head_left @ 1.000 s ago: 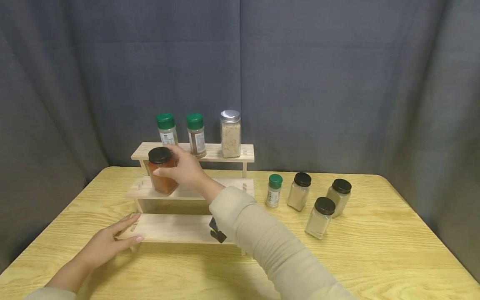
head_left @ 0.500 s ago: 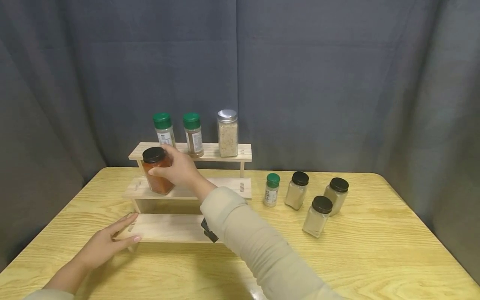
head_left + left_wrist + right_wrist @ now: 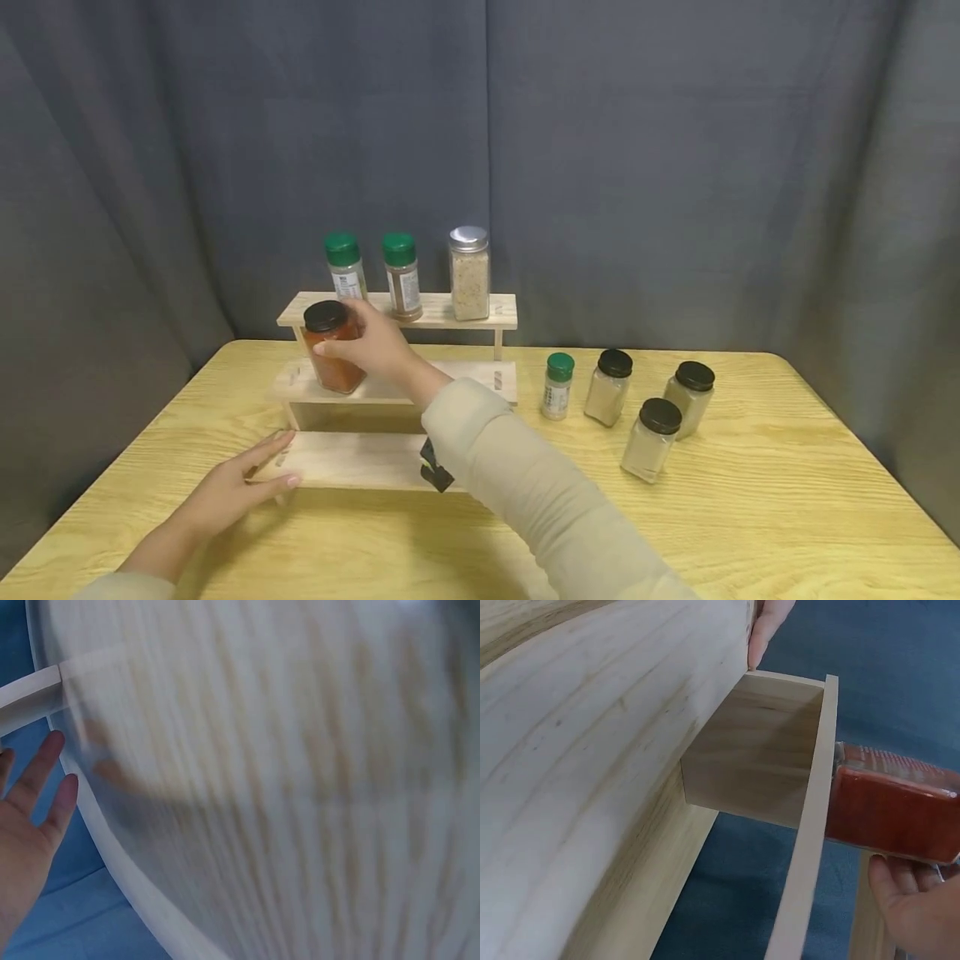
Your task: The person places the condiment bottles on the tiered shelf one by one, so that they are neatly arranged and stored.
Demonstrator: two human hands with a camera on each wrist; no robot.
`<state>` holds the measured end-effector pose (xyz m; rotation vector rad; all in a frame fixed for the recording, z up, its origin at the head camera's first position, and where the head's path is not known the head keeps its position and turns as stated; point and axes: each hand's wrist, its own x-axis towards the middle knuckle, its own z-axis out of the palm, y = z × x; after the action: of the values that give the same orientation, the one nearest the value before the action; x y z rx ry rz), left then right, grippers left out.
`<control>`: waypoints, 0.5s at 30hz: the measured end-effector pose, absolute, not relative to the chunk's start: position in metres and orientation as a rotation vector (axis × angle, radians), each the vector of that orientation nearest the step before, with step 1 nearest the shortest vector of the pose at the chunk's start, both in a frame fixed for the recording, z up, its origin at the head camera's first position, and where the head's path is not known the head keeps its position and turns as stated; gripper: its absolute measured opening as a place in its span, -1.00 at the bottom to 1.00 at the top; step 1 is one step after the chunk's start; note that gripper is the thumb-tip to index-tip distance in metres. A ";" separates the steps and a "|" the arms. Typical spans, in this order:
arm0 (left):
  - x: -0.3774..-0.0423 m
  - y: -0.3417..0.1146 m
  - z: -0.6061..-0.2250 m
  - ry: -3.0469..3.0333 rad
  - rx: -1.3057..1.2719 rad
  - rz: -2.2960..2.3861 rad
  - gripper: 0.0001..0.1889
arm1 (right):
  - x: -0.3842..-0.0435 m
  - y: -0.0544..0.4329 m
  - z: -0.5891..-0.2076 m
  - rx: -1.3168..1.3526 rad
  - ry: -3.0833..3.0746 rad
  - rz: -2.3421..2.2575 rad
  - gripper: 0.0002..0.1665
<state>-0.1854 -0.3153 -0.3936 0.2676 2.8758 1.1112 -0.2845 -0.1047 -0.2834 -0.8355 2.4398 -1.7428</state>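
the right hand (image 3: 382, 343) grips the red jar (image 3: 340, 375) near the left edge of the middle shelf (image 3: 476, 375), the left hand (image 3: 222, 497), unclenched, rests on the bottom shelf's (image 3: 360, 458) left edge, and a careless lift could topple the leftmost green-lidded jar (image 3: 345, 268).

Red jar (image 3: 896, 806) — cropped in right wrist view; labels (image 3: 409, 292) — unreadably small.

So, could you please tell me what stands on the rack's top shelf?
A left green-capped jar, a middle green-capped jar and a silver-lidded jar stand on the top shelf; the right hand hides the left green-capped jar's base.
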 end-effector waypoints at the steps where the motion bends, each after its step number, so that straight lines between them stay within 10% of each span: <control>1: -0.185 -0.314 -0.394 2.872 0.266 1.111 -0.29 | -0.284 -0.102 -0.285 -0.833 2.420 -1.761 -0.25; 15: -0.185 -0.312 -0.391 2.838 0.215 1.121 -0.28 | -0.262 -0.062 -0.293 -0.708 2.252 -1.903 -0.27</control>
<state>-0.1854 -0.3118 -0.3914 0.2148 2.8378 1.1207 -0.2619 -0.0622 -0.2933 -0.7085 2.2520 -1.9030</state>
